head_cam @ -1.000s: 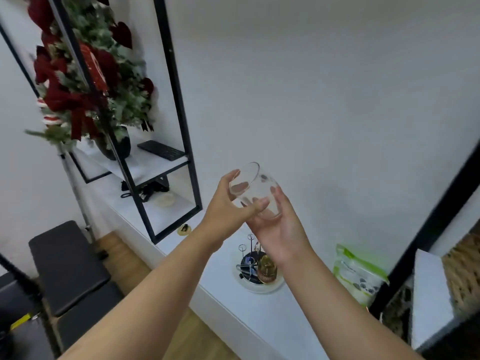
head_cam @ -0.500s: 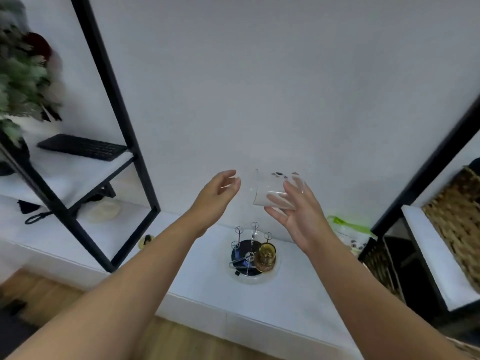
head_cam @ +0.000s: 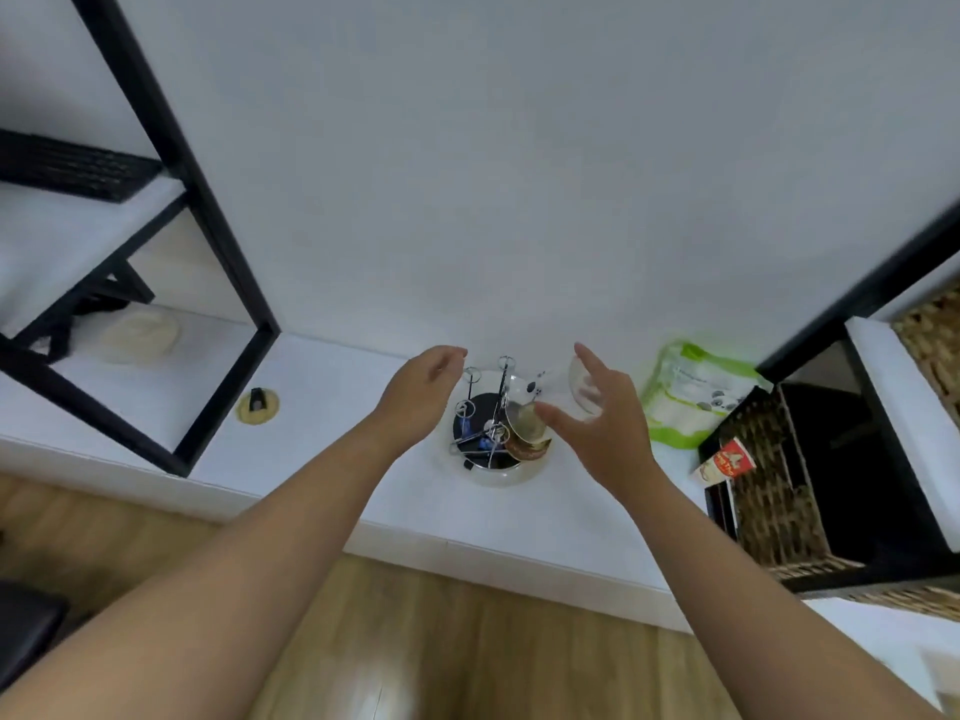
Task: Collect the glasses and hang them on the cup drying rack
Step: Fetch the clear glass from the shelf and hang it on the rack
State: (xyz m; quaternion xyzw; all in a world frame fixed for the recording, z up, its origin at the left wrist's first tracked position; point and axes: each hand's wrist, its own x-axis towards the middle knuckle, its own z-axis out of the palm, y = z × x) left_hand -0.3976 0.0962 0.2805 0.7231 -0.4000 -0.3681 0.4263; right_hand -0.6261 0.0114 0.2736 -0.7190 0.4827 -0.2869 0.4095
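Note:
A clear glass [head_cam: 558,389] with small dark prints lies tilted in my right hand [head_cam: 602,428], between thumb and fingers, just above the right side of the cup drying rack [head_cam: 480,428]. The rack has a dark base and thin metal prongs, and it stands on a round white tray [head_cam: 501,475] on the white ledge. An amber glass [head_cam: 527,433] hangs on the rack's right side, under the clear glass. My left hand [head_cam: 421,392] hovers with loose, parted fingers at the rack's left side and holds nothing.
A green and white pouch [head_cam: 696,392] leans on the wall to the right. Beyond it are a red paper cup [head_cam: 724,459] and a woven basket [head_cam: 774,491]. A black-framed shelf [head_cam: 218,262] with a keyboard [head_cam: 67,168] stands on the left. A small yellow disc [head_cam: 257,406] lies on the ledge.
My left hand let go of the clear glass, which stayed in my right hand. Both hands came down to the rack, and my view swung right and down.

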